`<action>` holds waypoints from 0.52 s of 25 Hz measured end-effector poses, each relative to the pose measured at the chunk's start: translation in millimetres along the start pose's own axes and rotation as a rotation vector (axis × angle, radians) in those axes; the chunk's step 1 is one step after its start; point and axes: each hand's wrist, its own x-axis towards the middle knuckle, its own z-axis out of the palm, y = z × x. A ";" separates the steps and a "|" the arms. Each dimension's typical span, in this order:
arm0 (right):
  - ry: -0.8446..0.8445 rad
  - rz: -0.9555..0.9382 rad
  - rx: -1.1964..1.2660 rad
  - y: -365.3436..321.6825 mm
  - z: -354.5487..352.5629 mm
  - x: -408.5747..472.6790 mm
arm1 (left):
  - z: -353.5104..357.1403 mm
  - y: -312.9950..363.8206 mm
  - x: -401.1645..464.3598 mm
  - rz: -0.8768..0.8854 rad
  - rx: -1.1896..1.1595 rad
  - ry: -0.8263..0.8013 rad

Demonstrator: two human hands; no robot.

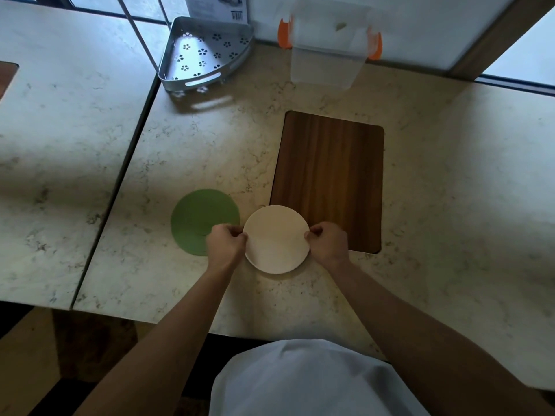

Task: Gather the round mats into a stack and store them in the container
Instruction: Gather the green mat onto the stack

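A cream round mat is held just above the marble table near its front edge. My left hand pinches its left rim and my right hand pinches its right rim. A green round mat lies flat on the table to the left, partly covered by my left hand. At the back of the table stands a clear plastic container with orange clips, open at the top; it looks blurred.
A dark wooden board lies right behind the cream mat. A grey perforated metal corner shelf sits at the back left. A gap separates this table from a second one on the left.
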 end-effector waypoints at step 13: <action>0.009 0.051 -0.056 -5.9 1.5 -7.4 | 10.1 16.0 -4.5 0.007 0.280 0.043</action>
